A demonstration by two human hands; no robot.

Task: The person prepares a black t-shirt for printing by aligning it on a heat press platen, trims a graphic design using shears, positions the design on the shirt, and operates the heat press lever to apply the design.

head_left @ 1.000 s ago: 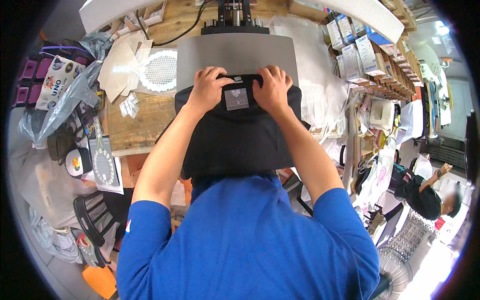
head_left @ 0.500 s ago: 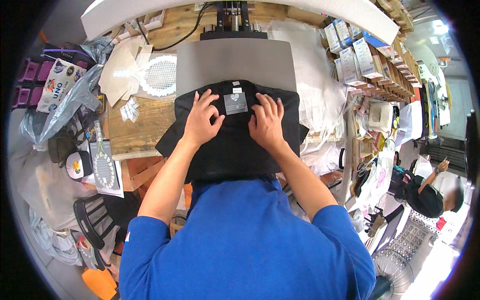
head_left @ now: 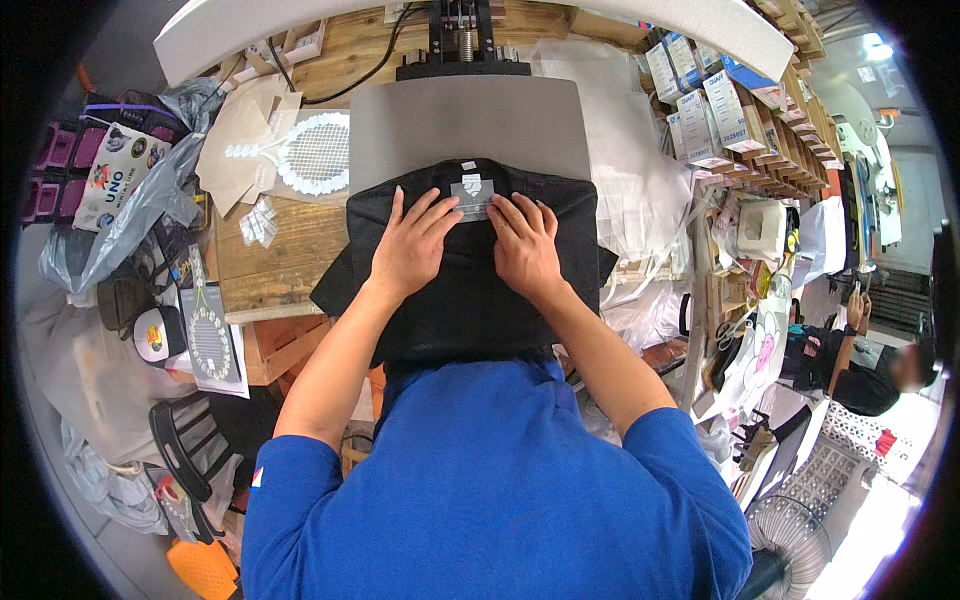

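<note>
A black T-shirt lies over the near part of a grey flat platen, its collar toward the far side and the far strip of the platen uncovered. A small clear-grey film square with a pale motif lies on the black cloth below the collar, just nearer than the small white neck labels.

The left hand is palm down on the shirt, fingers extended and slightly spread, its fingertips at the left edge of the film. The right hand mirrors it, fingers stretched out and a little apart, with fingertips at the film's right edge. Neither hand is closed around anything; how firmly the fingertips press cannot be told.

Beyond the platen stands a black metal mechanism with a coil spring. To the left, on the wooden table, are a white racket-shaped design, brown paper pieces and a small pile of clear pieces. Farther left and nearer are a sheet with another racket design and a cap. To the right lie translucent sheets, with white and blue boxes beyond. At the far right is another person in black; a fan stands on the near right.
</note>
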